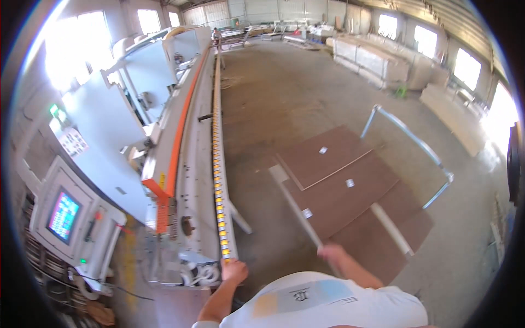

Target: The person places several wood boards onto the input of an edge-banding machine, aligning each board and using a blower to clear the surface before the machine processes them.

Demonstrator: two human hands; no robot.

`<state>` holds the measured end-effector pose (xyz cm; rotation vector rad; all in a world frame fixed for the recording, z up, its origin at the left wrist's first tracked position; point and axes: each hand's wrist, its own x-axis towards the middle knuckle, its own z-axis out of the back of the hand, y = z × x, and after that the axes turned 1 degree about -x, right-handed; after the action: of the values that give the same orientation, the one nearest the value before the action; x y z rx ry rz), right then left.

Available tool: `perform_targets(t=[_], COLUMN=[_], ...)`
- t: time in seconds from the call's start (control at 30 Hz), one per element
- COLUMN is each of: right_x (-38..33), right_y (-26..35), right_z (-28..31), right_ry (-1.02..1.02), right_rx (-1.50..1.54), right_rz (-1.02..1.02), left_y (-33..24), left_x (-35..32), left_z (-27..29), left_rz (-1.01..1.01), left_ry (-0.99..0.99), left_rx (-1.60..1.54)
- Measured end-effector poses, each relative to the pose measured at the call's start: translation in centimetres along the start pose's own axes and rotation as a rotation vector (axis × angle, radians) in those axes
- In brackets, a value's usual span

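Note:
My left hand (234, 269) is closed around the near end of a long rail (221, 218) lined with small yellow rollers. That rail runs along the side of a big white machine. On the right, my right hand (331, 253) is at the pale edge of a stack of brown panels (350, 210). It is smeared by motion, so its fingers and any hold on the edge do not show. Small white labels (350, 183) lie on the panels. A pale strip (391, 228) rests across them.
To the left stands the machine with an orange guard bar (183, 126) and a lit control panel (65, 216). A bent metal rail (410, 136) rises beyond the panels. Stacked boards (372, 60) line the far right. A person (216, 37) stands at the machine's far end.

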<state>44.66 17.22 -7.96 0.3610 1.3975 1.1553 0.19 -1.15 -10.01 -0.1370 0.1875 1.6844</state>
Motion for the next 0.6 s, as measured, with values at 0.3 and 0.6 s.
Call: perform_targets(t=[0.3, 0.6], right_x=[-9.7, -7.0], right_y=[41.7, 39.9], right_z=[2.8, -1.8], right_ry=[1.107, 1.222], right_rx=[0.989, 1.063], right_rz=[1.459, 1.425], left_y=[-0.4, -0.4], left_x=[0.0, 0.5], left_z=[0.3, 0.5], left_rz=[-0.021, 0.004], left_ry=[-0.059, -0.041], left_rx=[-0.023, -0.05])
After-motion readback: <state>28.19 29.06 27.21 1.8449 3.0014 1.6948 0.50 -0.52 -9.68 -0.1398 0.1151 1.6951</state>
